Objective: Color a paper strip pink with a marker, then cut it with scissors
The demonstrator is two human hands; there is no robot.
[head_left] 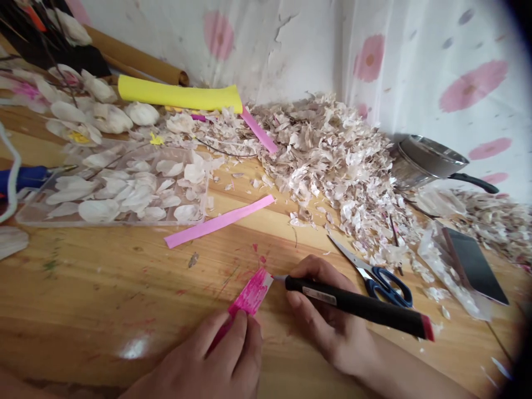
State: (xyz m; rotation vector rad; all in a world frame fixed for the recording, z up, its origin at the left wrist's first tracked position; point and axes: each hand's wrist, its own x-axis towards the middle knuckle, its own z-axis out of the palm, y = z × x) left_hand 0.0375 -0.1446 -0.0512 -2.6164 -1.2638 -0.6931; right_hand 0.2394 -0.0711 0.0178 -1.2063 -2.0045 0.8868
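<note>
My left hand (216,360) pinches the near end of a small pink paper strip (251,295) and holds it flat on the wooden table (103,288). The strip's far end is partly coloured a deeper pink. My right hand (324,321) grips a black marker with a red end cap (357,305). Its tip touches the strip's far edge. A longer plain pink paper strip (218,221) lies loose on the table beyond the hands.
Blue-handled scissors (374,271) lie just right of my right hand. A big heap of pale shavings (332,149) covers the far middle. A clear tray of white petals (120,188), a yellow roll (178,95), a metal pot (428,160) and a dark phone (474,263) surround the spot.
</note>
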